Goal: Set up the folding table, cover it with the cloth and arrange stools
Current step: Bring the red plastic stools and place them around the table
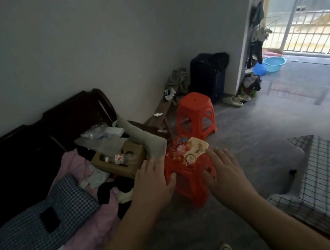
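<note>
Both hands reach forward to a red plastic stool (190,182) standing on the grey floor near the middle of the view. The left hand (153,180) lies against the stool's left side, fingers spread and flat, thumb touching the edge of the seat; the right hand (225,169) does the same on the right side, fingers loosely spread, thumb at the seat's rim. Neither hand is closed around the stool, and whether it is lifted at all cannot be told. On the seat lies a glossy snack packet (192,151) in red and cream. A second red stool (197,113) stands farther off, just beyond the first and apart from it. At the near right, a white cloth with a dark grid (328,175) covers a table, draping over its edge. To the left sits a cluttered bed with a cardboard box (120,161) and a checked pillow (46,218). A dark suitcase (206,76) stands against the far wall.
</note>
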